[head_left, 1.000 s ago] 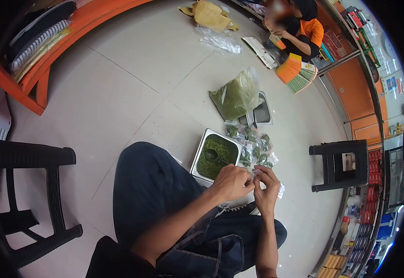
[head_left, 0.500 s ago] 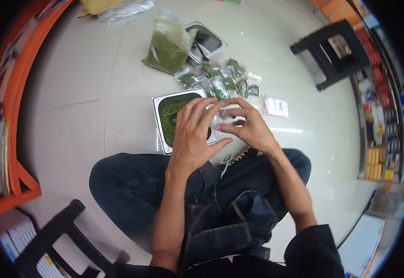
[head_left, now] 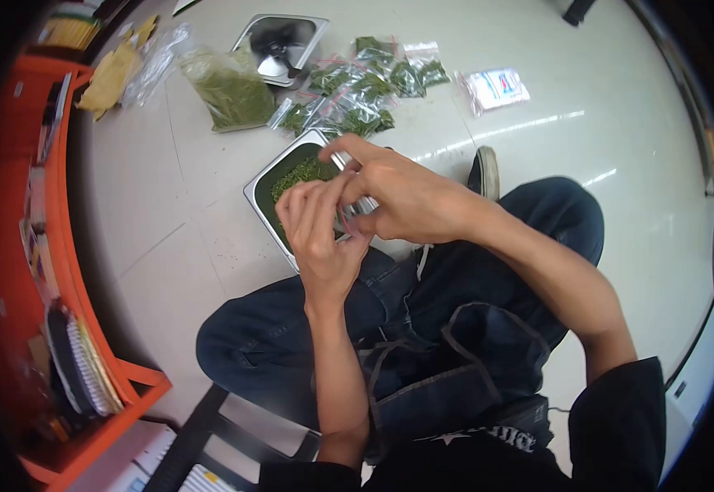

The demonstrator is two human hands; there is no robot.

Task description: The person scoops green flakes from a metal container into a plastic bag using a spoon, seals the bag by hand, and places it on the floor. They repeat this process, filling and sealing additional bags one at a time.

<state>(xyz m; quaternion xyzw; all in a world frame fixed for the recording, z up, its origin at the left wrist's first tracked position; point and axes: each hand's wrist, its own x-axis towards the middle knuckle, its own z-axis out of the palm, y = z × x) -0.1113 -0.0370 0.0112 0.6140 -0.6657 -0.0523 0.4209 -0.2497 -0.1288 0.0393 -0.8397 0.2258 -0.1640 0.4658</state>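
Over the steel pan of green dried herb (head_left: 295, 172), a small clear zip bag (head_left: 344, 220) with a red line is held between my two hands. My left hand (head_left: 320, 234) pinches one side of it, thumb turned toward the right. From the other side my right hand (head_left: 406, 197) has its thumb and curled fingers closed on the bag, with one finger raised. Most of the bag is hidden by the fingers. The steel pan (head_left: 252, 193) stands on the floor just in front of my legs, partly covered by both hands.
Several filled zip bags (head_left: 365, 86) lie beyond the pan. A large bag of green herb (head_left: 226, 86) and a second steel pan (head_left: 312, 37) are farther back. A pack of empty bags (head_left: 495, 88) lies to the right. An orange shelf (head_left: 86, 271) borders the left.
The view has swung to the right and the floor items appear shifted left. My hands have come closer together on the small bag, and my right hand now reaches over it.
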